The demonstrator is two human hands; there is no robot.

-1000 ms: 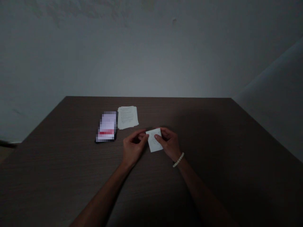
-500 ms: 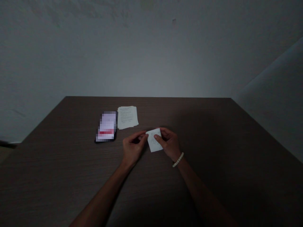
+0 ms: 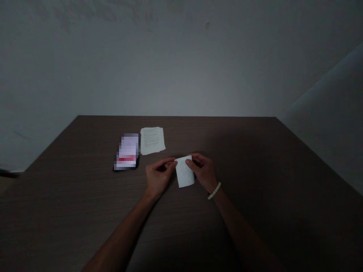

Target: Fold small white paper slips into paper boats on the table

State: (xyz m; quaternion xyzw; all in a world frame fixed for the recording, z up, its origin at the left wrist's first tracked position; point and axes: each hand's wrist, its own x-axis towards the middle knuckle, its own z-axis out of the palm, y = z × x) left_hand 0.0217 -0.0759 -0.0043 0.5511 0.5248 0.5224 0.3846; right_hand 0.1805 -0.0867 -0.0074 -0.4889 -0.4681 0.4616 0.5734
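The grip of the left hand [image 3: 159, 177] and right hand [image 3: 204, 173] pinches a printed paper [image 3: 185, 173]; far left, a paper stack [image 3: 152, 140] lies beside a phone [image 3: 127, 152].

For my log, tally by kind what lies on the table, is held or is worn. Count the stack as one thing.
Phone: 1
Stack: 1
Held paper: 1
Bracelet: 1
Total: 4

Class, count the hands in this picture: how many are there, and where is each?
2. The left hand pinches the upper left corner of the printed paper; the right hand grips its upper right.
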